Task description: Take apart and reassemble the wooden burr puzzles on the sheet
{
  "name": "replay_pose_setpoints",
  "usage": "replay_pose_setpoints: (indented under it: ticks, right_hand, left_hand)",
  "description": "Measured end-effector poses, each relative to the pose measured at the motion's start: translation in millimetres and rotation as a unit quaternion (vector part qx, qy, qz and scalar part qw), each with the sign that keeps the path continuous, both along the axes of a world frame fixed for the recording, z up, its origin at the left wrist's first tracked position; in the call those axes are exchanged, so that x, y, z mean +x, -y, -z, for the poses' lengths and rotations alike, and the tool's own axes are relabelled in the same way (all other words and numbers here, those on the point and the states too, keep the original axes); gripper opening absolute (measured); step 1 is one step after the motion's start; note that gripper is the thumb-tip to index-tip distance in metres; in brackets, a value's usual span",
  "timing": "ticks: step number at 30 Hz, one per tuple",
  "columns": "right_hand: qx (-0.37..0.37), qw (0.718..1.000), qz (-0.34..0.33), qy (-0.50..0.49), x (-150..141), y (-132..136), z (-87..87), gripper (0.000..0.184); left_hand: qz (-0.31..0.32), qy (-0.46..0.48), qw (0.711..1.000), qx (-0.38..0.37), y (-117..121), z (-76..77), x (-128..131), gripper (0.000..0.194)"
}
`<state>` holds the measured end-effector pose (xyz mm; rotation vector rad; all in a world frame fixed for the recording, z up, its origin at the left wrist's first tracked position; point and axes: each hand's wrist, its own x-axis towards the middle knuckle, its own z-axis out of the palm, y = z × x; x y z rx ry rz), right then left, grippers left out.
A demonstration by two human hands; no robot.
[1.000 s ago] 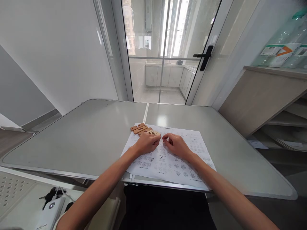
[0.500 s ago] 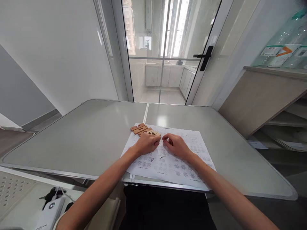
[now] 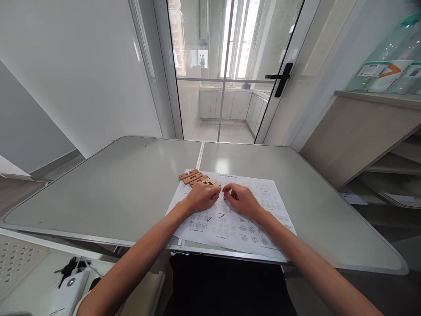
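My left hand [image 3: 204,196] rests in a loose fist on a printed paper sheet [image 3: 226,239], with no object showing in its fingers. Just beyond its knuckles lie several flat wooden puzzle pieces [image 3: 191,179], brown with cut-out notches. Paler wooden pieces [image 3: 213,183] sit at their right end, partly hidden behind the left hand. My right hand [image 3: 242,199] lies on the sheet a small gap to the right. Its fingers are bent and slightly apart from the thumb, and nothing shows between them. Small line diagrams cover the sheet.
The grey folding table [image 3: 108,188] has a metal seam down its middle. A glass door [image 3: 223,79] stands behind it. At right is a shelf [image 3: 371,131] with large plastic bottles [image 3: 384,70] on top. A white device [image 3: 70,289] with a cable lies at lower left.
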<state>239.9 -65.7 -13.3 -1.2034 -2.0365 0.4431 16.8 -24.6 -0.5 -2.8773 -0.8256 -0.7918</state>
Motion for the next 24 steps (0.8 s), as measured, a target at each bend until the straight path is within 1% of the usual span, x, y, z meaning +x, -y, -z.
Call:
replay_pose_setpoints:
  ticks: [8,16,24]
  right_hand:
    - [0.003,1.000,0.003,0.004,0.2,-1.0,2.8,0.015]
    - [-0.002,1.000,0.002,0.004,-0.9,1.7,-2.2,0.013]
    - [0.001,1.000,0.004,0.004,-0.8,1.1,-1.7,0.014]
  left_hand:
    - [0.000,-0.003,1.000,-0.004,1.5,-2.1,0.1,0.022]
    - [0.004,-0.004,1.000,-0.007,0.2,-0.7,-0.6,0.023]
    - [0.003,-0.002,1.000,-0.009,0.5,-1.4,0.3,0.024]
